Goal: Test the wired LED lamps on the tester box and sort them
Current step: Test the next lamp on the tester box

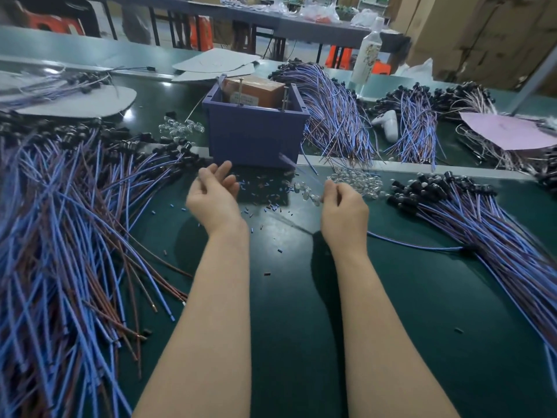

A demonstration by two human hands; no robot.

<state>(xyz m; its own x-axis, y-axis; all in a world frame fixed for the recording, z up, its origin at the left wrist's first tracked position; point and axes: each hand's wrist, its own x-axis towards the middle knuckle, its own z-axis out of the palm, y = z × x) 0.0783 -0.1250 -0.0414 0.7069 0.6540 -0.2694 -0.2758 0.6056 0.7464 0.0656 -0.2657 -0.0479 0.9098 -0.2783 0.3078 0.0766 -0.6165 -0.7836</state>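
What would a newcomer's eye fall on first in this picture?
The left heap and the right heap of blue and brown wired lamps cover much of the green table. Between them stands a purple tester box, and before it the left hand is open while the right hand pinches a thin wire.

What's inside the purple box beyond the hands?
Inside the purple box sits an orange-brown block with a pale label, and metal pins stand up beside it. The box walls hide its lower part and the floor.
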